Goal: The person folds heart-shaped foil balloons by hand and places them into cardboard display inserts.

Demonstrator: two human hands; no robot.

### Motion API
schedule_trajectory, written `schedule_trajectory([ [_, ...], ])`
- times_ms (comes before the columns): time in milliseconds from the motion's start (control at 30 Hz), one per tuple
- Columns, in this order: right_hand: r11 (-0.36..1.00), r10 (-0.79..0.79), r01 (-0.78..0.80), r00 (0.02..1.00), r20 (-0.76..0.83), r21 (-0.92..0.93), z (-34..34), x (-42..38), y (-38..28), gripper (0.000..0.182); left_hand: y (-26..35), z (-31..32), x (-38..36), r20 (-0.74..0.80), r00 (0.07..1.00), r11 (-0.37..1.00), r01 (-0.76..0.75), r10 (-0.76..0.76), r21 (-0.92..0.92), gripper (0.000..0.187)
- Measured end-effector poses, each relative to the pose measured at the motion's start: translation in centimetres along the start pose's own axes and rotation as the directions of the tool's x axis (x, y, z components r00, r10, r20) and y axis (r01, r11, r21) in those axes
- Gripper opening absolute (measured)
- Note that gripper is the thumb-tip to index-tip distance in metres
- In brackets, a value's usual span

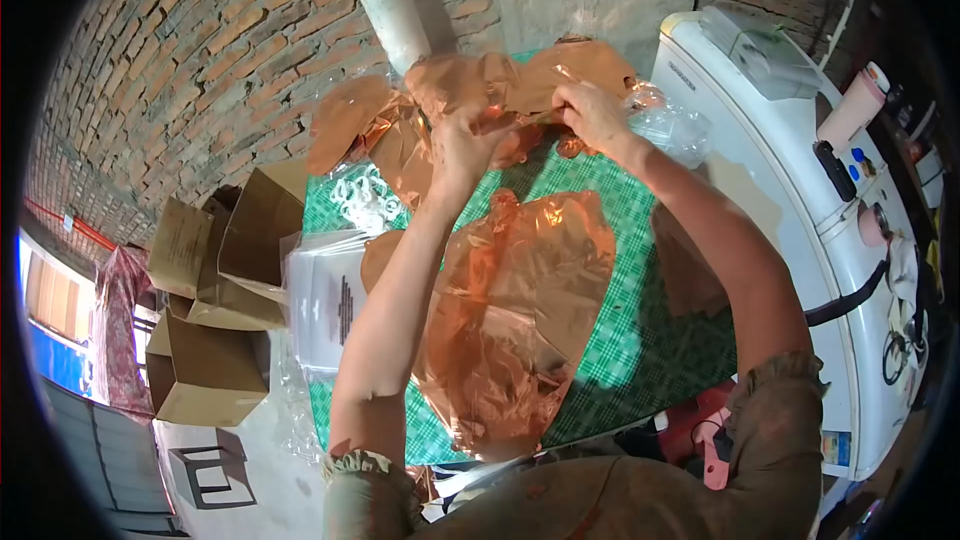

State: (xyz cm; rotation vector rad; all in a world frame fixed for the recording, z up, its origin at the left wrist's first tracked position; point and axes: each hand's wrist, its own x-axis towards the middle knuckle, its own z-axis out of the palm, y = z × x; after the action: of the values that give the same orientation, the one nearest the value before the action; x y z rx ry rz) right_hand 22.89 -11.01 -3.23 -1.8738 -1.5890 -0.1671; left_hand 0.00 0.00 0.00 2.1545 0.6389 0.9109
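Copper-coloured foil pieces (455, 85) are heaped at the far side of a green checked table (620, 340). My left hand (465, 145) is at the middle of this heap, its fingers closed on the foil. To its right, my right hand (592, 115) pinches an edge of the same foil. A large, flat copper foil shape (510, 330) lies nearer to me, below both hands. White looped strings (365, 197) sit left of my left hand. Beneath my left forearm, a stack of clear plastic bags (325, 290) lies at the table's left edge.
Open cardboard boxes (215, 360) stand left of the table. A white appliance (800, 170) on the right holds a plastic container (760, 50) and a pink roll (853, 112). Behind the table are a brick wall (220, 40) and a white pipe (385, 0). Crumpled clear plastic (675, 130) lies beside my right wrist.
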Motion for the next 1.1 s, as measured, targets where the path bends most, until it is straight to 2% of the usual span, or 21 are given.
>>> schedule_trajectory([
  [67,0.991,0.117,-0.114,0.992,-0.036,0.068,-1.3,-0.1,-1.7,0.018,-0.9,0.5,0.2,-0.037,0.998,0.981,0.037,-0.045,-0.191,0.029],
  [167,0.992,0.115,-0.114,0.993,-0.023,0.044,-0.4,0.1,-1.1,0.017,-4.9,1.7,0.6,0.025,0.987,0.781,0.139,-0.156,-0.609,0.031],
  [267,0.955,-0.255,0.233,0.961,-0.105,-0.185,1.9,0.3,3.4,0.017,-1.5,0.8,-0.3,0.022,0.919,0.588,0.269,-0.393,-0.762,0.035],
  [367,0.966,-0.106,0.126,0.989,0.099,-0.228,0.7,0.6,2.5,0.017,-6.3,0.5,1.3,0.052,0.935,0.627,0.275,-0.35,-0.729,0.042],
  [433,0.921,-0.17,0.203,0.977,0.128,-0.331,0.3,1.4,2.7,0.017,-1.8,-1.6,0.2,0.013,0.952,0.671,0.226,-0.306,-0.706,0.046],
  [500,0.891,-0.198,0.234,0.971,0.132,-0.388,0.8,2.2,3.5,0.017,-1.2,-3.1,0.0,0.008,0.959,0.675,0.205,-0.282,-0.708,0.047],
  [567,0.879,-0.204,0.224,0.975,0.093,-0.421,1.2,3.5,4.5,0.017,-1.7,-4.3,-0.1,0.031,0.977,0.74,0.182,-0.212,-0.648,0.049],
  [667,0.941,-0.028,0.038,0.999,0.034,-0.335,-0.8,4.1,1.5,0.014,-2.2,-5.8,-0.1,0.032,0.985,0.826,0.158,-0.168,-0.54,0.051],
  [767,0.993,0.054,-0.04,0.99,-0.132,0.111,-1.4,4.3,2.2,0.015,-2.0,-5.7,-0.7,-0.048,0.985,0.764,0.096,-0.165,-0.638,0.042],
  [800,0.975,-0.069,0.022,0.977,-0.203,-0.222,-1.2,5.4,4.7,0.016,-2.0,-5.9,-0.7,-0.047,0.989,0.793,0.085,-0.143,-0.604,0.038],
  [833,0.984,0.178,-0.167,0.957,-0.23,0.064,-1.0,5.8,5.7,0.02,-2.0,-6.1,-0.9,-0.044,0.991,0.819,0.077,-0.123,-0.569,0.035],
  [867,0.877,0.415,-0.339,0.892,-0.181,0.34,-0.7,5.9,6.2,0.024,-2.2,-6.1,-1.2,-0.039,0.993,0.841,0.072,-0.11,-0.536,0.032],
  [900,0.668,0.612,-0.469,0.788,-0.069,0.578,-0.5,5.8,6.4,0.029,-3.1,-5.7,-1.3,-0.039,0.994,0.847,0.07,-0.107,-0.527,0.029],
  [933,0.697,0.604,-0.52,0.797,-0.012,0.493,-0.9,5.4,5.8,0.034,-4.3,-4.9,-1.2,-0.04,0.994,0.853,0.069,-0.105,-0.518,0.026],
  [1033,0.535,0.428,-0.609,0.793,0.433,0.586,-0.9,0.1,2.7,0.044,-5.5,-3.4,-1.8,-0.013,0.991,0.825,0.106,-0.137,-0.556,0.016],
  [1100,0.328,0.522,-0.776,0.624,0.582,0.538,0.5,-0.8,-0.4,0.065,-4.5,-3.1,-2.4,0.006,0.985,0.84,0.151,-0.173,-0.522,0.015],
])
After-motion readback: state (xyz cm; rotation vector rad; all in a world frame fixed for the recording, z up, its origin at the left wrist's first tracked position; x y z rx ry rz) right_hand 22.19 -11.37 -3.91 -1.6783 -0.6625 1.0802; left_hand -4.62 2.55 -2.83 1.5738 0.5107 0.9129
